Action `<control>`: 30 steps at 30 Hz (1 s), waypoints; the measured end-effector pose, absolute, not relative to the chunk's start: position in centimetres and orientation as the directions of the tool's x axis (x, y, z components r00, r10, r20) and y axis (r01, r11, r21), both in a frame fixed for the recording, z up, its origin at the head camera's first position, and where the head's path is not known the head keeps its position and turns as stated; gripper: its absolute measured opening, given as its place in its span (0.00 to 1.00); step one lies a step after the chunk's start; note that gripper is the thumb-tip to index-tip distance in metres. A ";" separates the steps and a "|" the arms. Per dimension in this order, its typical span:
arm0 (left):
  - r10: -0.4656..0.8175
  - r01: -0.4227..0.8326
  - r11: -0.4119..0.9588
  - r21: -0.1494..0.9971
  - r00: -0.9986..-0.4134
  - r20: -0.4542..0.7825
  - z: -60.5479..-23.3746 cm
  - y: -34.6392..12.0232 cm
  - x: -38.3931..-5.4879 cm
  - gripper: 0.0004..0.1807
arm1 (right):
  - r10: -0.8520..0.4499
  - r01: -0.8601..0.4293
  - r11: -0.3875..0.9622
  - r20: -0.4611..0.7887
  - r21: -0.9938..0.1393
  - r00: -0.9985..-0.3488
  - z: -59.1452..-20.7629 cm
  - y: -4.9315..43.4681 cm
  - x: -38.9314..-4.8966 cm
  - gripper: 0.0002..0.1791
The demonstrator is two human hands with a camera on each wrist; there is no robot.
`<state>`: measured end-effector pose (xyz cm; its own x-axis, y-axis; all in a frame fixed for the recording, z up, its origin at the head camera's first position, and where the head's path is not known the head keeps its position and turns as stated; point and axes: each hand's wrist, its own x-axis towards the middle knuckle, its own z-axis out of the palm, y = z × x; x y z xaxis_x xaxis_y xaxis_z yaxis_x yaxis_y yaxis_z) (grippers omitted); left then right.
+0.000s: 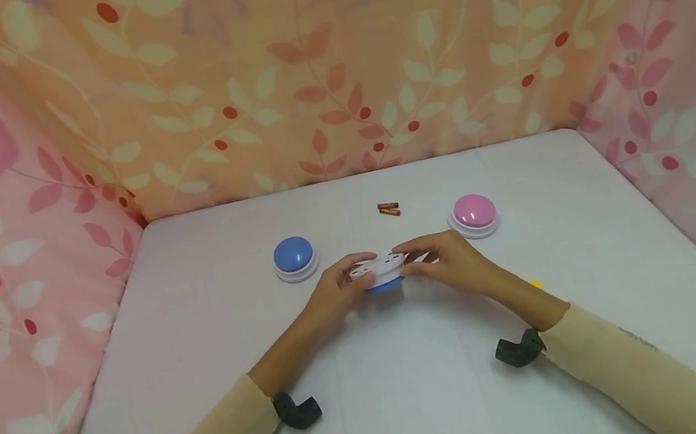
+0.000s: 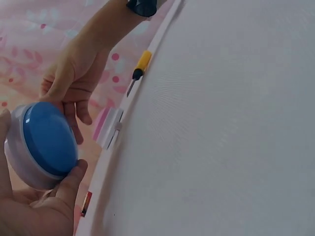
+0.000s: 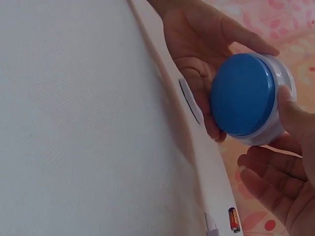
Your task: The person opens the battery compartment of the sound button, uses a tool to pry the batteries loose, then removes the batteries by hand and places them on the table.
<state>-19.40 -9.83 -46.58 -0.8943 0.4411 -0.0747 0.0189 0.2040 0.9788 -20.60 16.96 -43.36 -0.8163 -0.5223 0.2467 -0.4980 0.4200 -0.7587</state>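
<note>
Both hands hold a round push button with a blue dome and white base (image 2: 51,140) above the table, turned over so its underside with dark marks faces up in the head view. My left hand (image 1: 335,288) grips its left edge, thumb and fingers around the white rim. From the opposite side my right hand (image 1: 450,259) pinches the rim, its thumb (image 3: 290,110) on the white base. In the right wrist view the blue dome (image 3: 242,94) shows between the two hands.
Another blue push button (image 1: 294,255) stands to the left and a pink one (image 1: 474,213) to the right. Two small batteries (image 1: 389,209) lie farther back. A screwdriver with a yellow handle (image 2: 143,61) lies by the right forearm. Patterned curtains (image 1: 325,63) surround the white table (image 1: 376,408).
</note>
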 end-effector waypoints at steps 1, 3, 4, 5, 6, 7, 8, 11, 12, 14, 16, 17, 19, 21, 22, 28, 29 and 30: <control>0.431 0.011 0.206 0.978 -0.899 -0.081 -46.3 -9.8 -19.5 0.28 | -0.514 -0.496 0.416 0.253 -0.762 -0.820 -43.2 16.9 -20.6 0.22; 0.431 -0.032 0.156 0.987 -0.897 -0.097 -46.0 -9.7 -19.7 0.28 | -0.503 -0.503 0.402 0.274 -0.765 -0.820 -43.0 16.9 -20.6 0.22; 0.436 -0.063 0.113 0.992 -0.894 -0.106 -45.8 -9.7 -19.8 0.28 | -0.499 -0.511 0.392 0.290 -0.765 -0.817 -43.0 16.8 -20.7 0.22; 0.442 -0.091 0.072 0.993 -0.890 -0.114 -45.7 -9.6 -19.8 0.28 | -0.494 -0.519 0.383 0.305 -0.764 -0.814 -43.0 16.8 -20.6 0.23; 0.451 -0.116 0.026 0.993 -0.885 -0.115 -45.5 -9.6 -19.9 0.30 | -0.490 -0.528 0.372 0.322 -0.763 -0.810 -43.0 16.8 -20.6 0.24; 0.458 -0.133 -0.008 0.991 -0.881 -0.115 -45.5 -9.6 -20.0 0.31 | -0.486 -0.540 0.362 0.341 -0.760 -0.805 -43.1 16.8 -20.6 0.25; 0.468 -0.151 -0.046 0.987 -0.877 -0.112 -45.4 -9.5 -20.0 0.32 | -0.484 -0.553 0.350 0.359 -0.756 -0.798 -43.1 16.8 -20.6 0.26; 0.479 -0.172 -0.098 0.980 -0.871 -0.105 -45.3 -9.4 -20.0 0.35 | -0.475 -0.581 0.316 0.405 -0.750 -0.782 -43.5 16.5 -20.6 0.29; 0.480 -0.177 -0.107 0.978 -0.871 -0.105 -45.3 -9.4 -20.1 0.36 | -0.470 -0.588 0.306 0.418 -0.749 -0.777 -43.5 16.4 -20.6 0.30; 0.474 -0.186 -0.110 0.976 -0.874 -0.113 -45.2 -9.2 -20.1 0.36 | -0.458 -0.594 0.300 0.434 -0.746 -0.776 -43.6 16.2 -20.5 0.30; 0.464 -0.194 -0.112 0.974 -0.877 -0.122 -45.0 -9.2 -20.1 0.35 | -0.443 -0.591 0.301 0.439 -0.749 -0.782 -43.6 16.0 -20.5 0.30; 0.457 -0.198 -0.114 0.974 -0.881 -0.126 -44.9 -9.2 -20.2 0.34 | -0.435 -0.587 0.303 0.439 -0.750 -0.786 -43.6 15.9 -20.4 0.30; 0.452 -0.188 -0.111 0.976 -0.884 -0.119 -44.7 -9.2 -20.1 0.32 | -0.419 -0.579 0.309 0.438 -0.755 -0.795 -43.5 15.7 -20.4 0.30; 0.448 -0.167 -0.101 0.981 -0.888 -0.105 -44.4 -9.1 -20.0 0.31 | -0.401 -0.563 0.317 0.430 -0.763 -0.809 -43.3 15.5 -20.3 0.29; 0.450 -0.152 -0.098 0.984 -0.888 -0.092 -44.4 -9.1 -20.0 0.31 | -0.389 -0.552 0.319 0.425 -0.770 -0.817 -43.2 15.4 -20.3 0.29; 0.438 -0.079 -0.034 0.996 -0.897 -0.056 -43.8 -9.2 -19.9 0.33 | -0.325 -0.459 0.303 0.362 -0.835 -0.874 -42.8 15.1 -20.4 0.27; 0.432 -0.069 -0.014 0.998 -0.900 -0.056 -43.8 -9.2 -19.9 0.34 | -0.319 -0.440 0.289 0.348 -0.850 -0.882 -42.8 15.2 -20.5 0.27; 0.425 -0.055 0.011 0.998 -0.903 -0.054 -43.8 -9.2 -19.8 0.34 | -0.315 -0.421 0.276 0.333 -0.864 -0.889 -42.8 15.2 -20.5 0.27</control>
<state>-19.84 -9.21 -43.75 -0.9034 0.4253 -0.0539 -0.0547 0.0105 0.9985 -20.50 15.18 -42.78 -0.8889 -0.3149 0.3328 -0.4212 0.2758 -0.8640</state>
